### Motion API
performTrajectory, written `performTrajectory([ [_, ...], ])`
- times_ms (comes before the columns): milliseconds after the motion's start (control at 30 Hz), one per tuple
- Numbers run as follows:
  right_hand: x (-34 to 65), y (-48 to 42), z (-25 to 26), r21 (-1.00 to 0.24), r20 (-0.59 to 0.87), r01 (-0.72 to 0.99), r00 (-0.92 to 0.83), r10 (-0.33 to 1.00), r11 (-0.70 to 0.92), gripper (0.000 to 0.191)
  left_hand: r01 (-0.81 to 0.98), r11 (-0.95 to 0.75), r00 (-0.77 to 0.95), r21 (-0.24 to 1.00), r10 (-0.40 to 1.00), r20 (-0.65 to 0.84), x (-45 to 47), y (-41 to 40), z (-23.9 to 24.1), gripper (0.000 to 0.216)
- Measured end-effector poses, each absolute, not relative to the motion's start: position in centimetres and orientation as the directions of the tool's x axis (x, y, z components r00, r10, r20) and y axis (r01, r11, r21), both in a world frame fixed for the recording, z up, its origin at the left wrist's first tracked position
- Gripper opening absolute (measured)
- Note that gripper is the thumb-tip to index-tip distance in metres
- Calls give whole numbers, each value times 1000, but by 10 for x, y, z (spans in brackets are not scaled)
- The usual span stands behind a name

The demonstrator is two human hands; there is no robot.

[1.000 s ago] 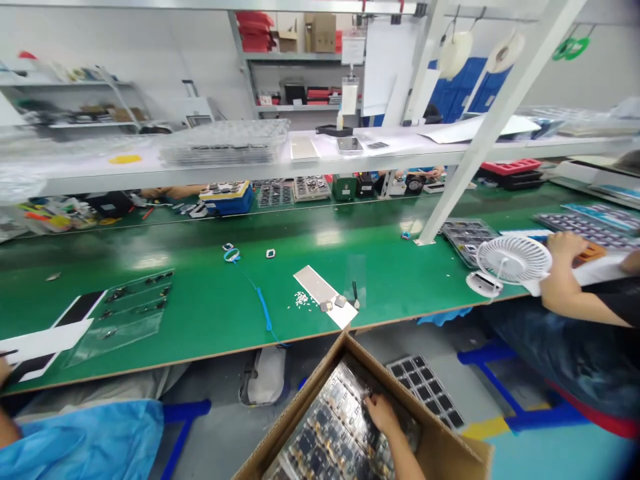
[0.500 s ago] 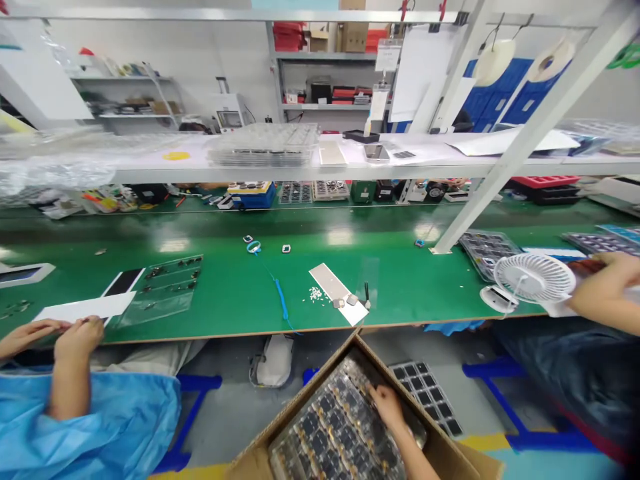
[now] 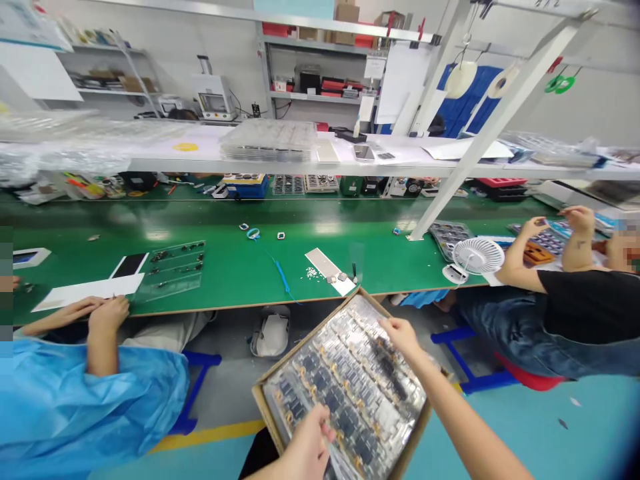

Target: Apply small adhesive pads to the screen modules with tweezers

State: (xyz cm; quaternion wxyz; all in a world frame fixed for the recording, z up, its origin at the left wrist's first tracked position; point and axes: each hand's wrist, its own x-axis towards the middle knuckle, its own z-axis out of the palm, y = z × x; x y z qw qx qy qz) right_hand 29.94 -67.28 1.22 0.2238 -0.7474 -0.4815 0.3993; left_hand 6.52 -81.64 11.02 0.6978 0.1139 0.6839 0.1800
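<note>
cardboard box (image 3: 419,420) of blister trays (image 3: 345,387) sits tilted, left hand (image 3: 307,447) gripping its near edge. right hand (image 3: 400,337) holds its far corner.

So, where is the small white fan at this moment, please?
In the head view, the white desk fan stands on the right part of the green workbench, near its front edge, between a tray of dark parts and a seated co-worker's forearm.

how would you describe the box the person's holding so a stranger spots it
Below the long green workbench, at the bottom middle of the view, the left hand and right hand hold up a tilted cardboard box. It is packed with shiny clear trays of small dark parts, unlike the brown cartons on the far shelves.
</note>
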Motion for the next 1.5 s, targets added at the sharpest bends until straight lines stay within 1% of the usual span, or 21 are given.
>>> performTrajectory([
  [67, 302, -671, 53, -761, -358, 498, 213, 909, -416, 25, -179, 909, 43, 377, 390, -920, 48, -817, 140, 26],
  [133, 304, -671, 96, -814, -327, 438, 197, 924, -381, 33, -243, 893, 87, 378, 409, -909, 29, -817, 175, 19],
  [200, 304, -673, 139, -870, -296, 360, 167, 941, -337, 44, -278, 871, 115, 406, 450, -886, 10, -814, 211, 13],
  [267, 300, -676, 181, -917, -266, 272, 132, 955, -293, 49, -286, 836, 118, 468, 515, -849, -7, -809, 246, 11],
  [333, 292, -678, 221, -950, -240, 181, 103, 965, -256, 44, -267, 788, 90, 555, 594, -799, -24, -800, 279, 11],
  [400, 280, -680, 257, -970, -220, 91, 70, 973, -226, 35, -266, 718, 61, 644, 679, -732, -41, -787, 308, 11],
  [467, 263, -683, 287, -979, -201, 4, 36, 979, -202, 26, -335, 624, 26, 706, 755, -655, -59, -770, 335, 12],
  [533, 243, -686, 308, -982, -178, -65, 13, 984, -176, 18, -395, 543, -4, 741, 806, -593, -78, -749, 359, 17],
  [567, 232, -688, 315, -982, -165, -99, 9, 986, -164, 14, -394, 523, -10, 756, 820, -573, -88, -737, 369, 21],
  [633, 205, -692, 322, -970, -148, -194, 8, 989, -144, 9, -317, 484, -50, 815, 850, -524, -110, -709, 383, 28],
  [700, 174, -696, 322, -939, -144, -315, -4, 990, -138, 5, -149, 449, -113, 881, 877, -467, -133, -675, 386, 35],
  [767, 138, -699, 317, -899, -138, -413, -50, 989, -147, 9, 25, 427, -173, 904, 892, -417, -158, -636, 377, 38],
  [833, 99, -700, 308, -862, -129, -477, -125, 984, -173, 17, 133, 424, -215, 896, 895, -392, -183, -595, 357, 34],
  [933, 37, -695, 284, -775, -157, -573, -235, 959, -267, 26, 288, 417, -257, 862, 901, -350, -216, -539, 314, 23],
  [1033, -19, -685, 246, -666, -224, -662, -263, 938, -345, 29, 433, 380, -243, 817, 922, -300, -241, -493, 266, 22],
  [1133, -66, -674, 200, -553, -311, -743, -237, 920, -378, 31, 549, 348, -198, 760, 938, -286, -258, -457, 222, 25],
  [1233, -108, -667, 155, -457, -430, -791, -204, 879, -407, 33, 638, 330, -158, 696, 941, -300, -271, -430, 182, 27],
  [1400, -170, -655, 81, -348, -557, -862, -126, 821, -368, 34, 745, 293, -111, 600, 940, -321, -287, -397, 128, 27],
  [1500, -194, -642, 50, -321, -620, -875, -96, 779, -363, 36, 793, 260, -82, 551, 941, -327, -290, -382, 103, 26],
])
